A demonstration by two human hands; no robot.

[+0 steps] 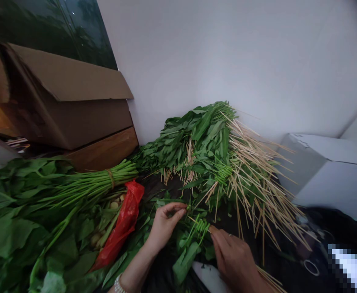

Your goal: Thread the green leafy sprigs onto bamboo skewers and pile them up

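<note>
My right hand [231, 252] grips a thin wooden skewer, its pointed tip sticking out to the left. Bright green stems [201, 228] are threaded in folds along that skewer, and their long leaves [184, 260] hang below. Just left of the tip, my left hand [164, 224] pinches a small green stem [188, 207] between thumb and fingertips. Behind both hands lies a large heap of leafy greens [193, 130] on skewers [251, 162], whose bare sticks fan out to the right. Loose leaves are scattered under my hands on a dark surface.
Left of my hands lie a tied bundle of broad-leaved stems [90, 183] and a red plastic bag [120, 228]. An open cardboard box [83, 118] stands at the back left. A white box [334, 175] is at the right, before a white wall [227, 53].
</note>
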